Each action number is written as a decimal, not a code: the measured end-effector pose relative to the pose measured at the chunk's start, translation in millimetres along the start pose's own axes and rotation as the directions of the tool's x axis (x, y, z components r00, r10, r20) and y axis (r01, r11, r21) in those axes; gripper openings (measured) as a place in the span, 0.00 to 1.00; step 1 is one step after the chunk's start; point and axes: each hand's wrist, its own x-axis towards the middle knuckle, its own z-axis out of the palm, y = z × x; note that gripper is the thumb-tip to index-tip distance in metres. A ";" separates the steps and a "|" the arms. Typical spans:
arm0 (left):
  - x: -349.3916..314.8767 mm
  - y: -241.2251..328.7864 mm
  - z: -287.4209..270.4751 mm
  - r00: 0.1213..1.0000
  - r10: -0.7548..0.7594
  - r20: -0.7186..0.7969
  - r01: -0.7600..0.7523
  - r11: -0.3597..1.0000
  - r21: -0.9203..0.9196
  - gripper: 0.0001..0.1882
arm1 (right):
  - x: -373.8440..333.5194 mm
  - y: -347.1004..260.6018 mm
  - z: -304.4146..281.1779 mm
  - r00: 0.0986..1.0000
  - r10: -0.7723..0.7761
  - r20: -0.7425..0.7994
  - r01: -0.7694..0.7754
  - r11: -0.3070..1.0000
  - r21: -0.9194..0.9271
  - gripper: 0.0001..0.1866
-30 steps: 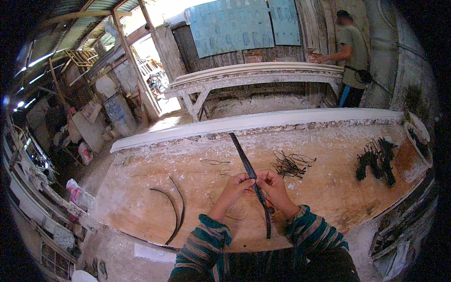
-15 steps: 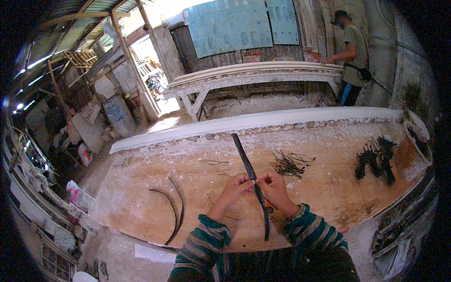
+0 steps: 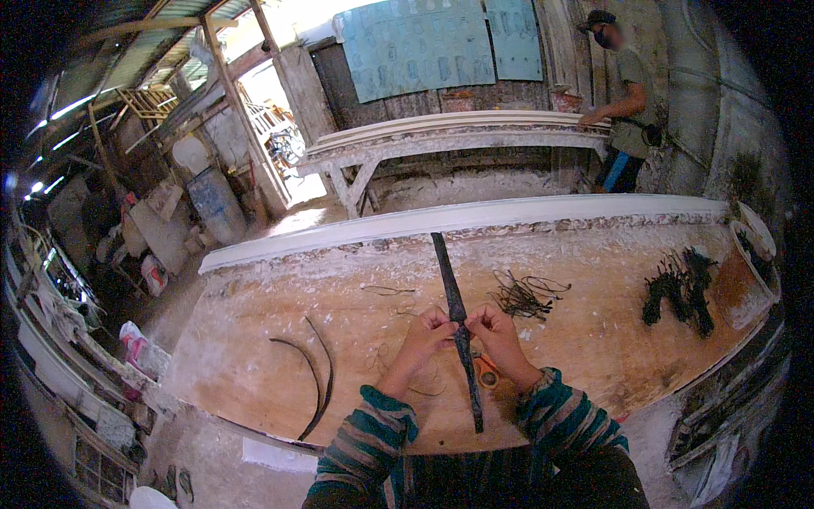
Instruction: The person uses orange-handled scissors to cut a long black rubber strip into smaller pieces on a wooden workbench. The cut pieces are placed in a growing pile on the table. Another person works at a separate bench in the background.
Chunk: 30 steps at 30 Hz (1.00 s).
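Note:
A long, flat black bundle of strips point(image 3: 451, 280) points away from me over the worktable, narrowed near its middle. My left hand point(image 3: 426, 335) pinches at that narrow spot from the left. From the other side my right hand point(image 3: 498, 339) pinches at the same place, its fingertips against the bundle. Whether a thin tie runs between the fingers is too small to tell. Partly under my right wrist lies an orange tool with a rounded end point(image 3: 487, 374). Two curved black strips point(image 3: 326, 382) rest to the left, and a loose heap of thin dark ties point(image 3: 527, 297) lies beyond my right hand.
Bunches of black strips point(image 3: 681, 288) and a dusty bucket point(image 3: 740, 288) stand at the table's right end. A long white moulding point(image 3: 466, 219) runs along the far edge of the plywood worktable point(image 3: 246, 356). Behind it, a co-worker point(image 3: 627, 102) stands at another bench point(image 3: 458, 136).
The bundle's far end has swung slightly right and shows its broader face. My hands have shifted a little, uncovering more of the orange tool. The co-worker has moved slightly left.

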 end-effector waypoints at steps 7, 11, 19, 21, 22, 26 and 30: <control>-1.8 15.3 8.7 0.999 -0.025 0.036 0.025 1.000 -0.015 0.08 | -1.1 -11.0 3.0 1.000 0.022 -0.019 -0.022 0.999 0.027 0.05; 2.4 -0.4 1.7 0.998 -0.046 0.053 0.049 0.997 -0.057 0.07 | 1.9 -3.1 1.2 0.998 -0.052 -0.017 0.052 0.999 0.008 0.06; 8.3 -10.8 -6.0 1.000 -0.016 -0.015 0.017 0.998 0.063 0.08 | -0.9 -7.4 2.4 0.989 -0.019 0.148 0.015 1.000 0.024 0.13; 8.8 -11.8 -4.7 0.999 -0.020 -0.032 0.021 0.999 0.044 0.08 | -1.6 -8.6 3.0 0.985 0.007 0.170 -0.018 0.998 0.061 0.15; 8.5 -10.0 -2.6 0.999 -0.022 -0.039 0.024 0.999 0.034 0.08 | -1.5 -7.3 2.4 0.987 0.017 0.158 -0.025 0.999 0.044 0.16; 1.1 5.4 6.4 0.989 -0.057 -0.136 0.072 0.992 0.108 0.09 | -2.1 -10.6 1.9 0.988 0.049 0.143 -0.046 0.999 -0.021 0.17; 1.1 3.0 6.6 1.000 -0.010 -0.023 0.015 0.973 0.229 0.10 | -3.3 -13.8 2.9 0.992 0.047 0.116 -0.046 0.999 -0.006 0.17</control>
